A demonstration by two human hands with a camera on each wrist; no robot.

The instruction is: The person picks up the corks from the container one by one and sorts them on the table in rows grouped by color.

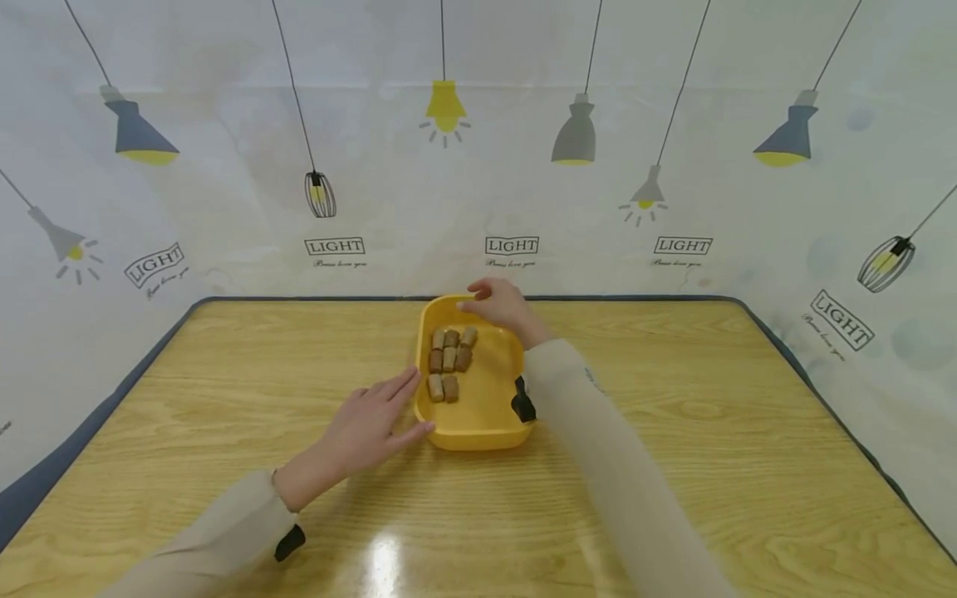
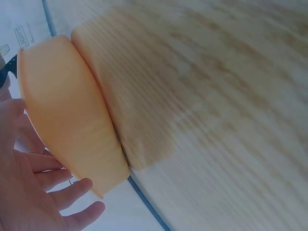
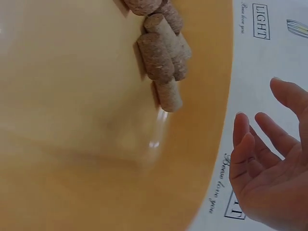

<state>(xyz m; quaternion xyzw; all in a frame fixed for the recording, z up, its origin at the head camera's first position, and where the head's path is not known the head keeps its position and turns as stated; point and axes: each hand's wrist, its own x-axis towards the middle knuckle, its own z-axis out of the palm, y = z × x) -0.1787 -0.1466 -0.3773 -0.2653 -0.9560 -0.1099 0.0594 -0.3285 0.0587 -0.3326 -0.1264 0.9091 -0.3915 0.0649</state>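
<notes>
A yellow plastic tray (image 1: 486, 440) sits at the back middle of the wooden table, and several short cork stoppers (image 1: 449, 359) in lighter and darker brown lie in rows along its left side. My left hand (image 1: 366, 423) is at the tray's left side, its fingers extended and fingertips at the rim. The left wrist view shows that hand (image 2: 43, 187) beside the tray's outer wall (image 2: 72, 110). Over the tray's far end is my right hand (image 1: 504, 307), its fingers loosely bent. Nothing shows between that hand's fingers (image 3: 243, 149) in the right wrist view, where some corks (image 3: 166, 53) appear.
A pale wall cloth (image 1: 419, 183) printed with hanging lamps and LIGHT labels stands behind the table (image 1: 673, 432) and along both sides. My right sleeve (image 1: 598, 448) crosses the tray's right edge, with a black strap end (image 1: 523, 403) hanging beside it.
</notes>
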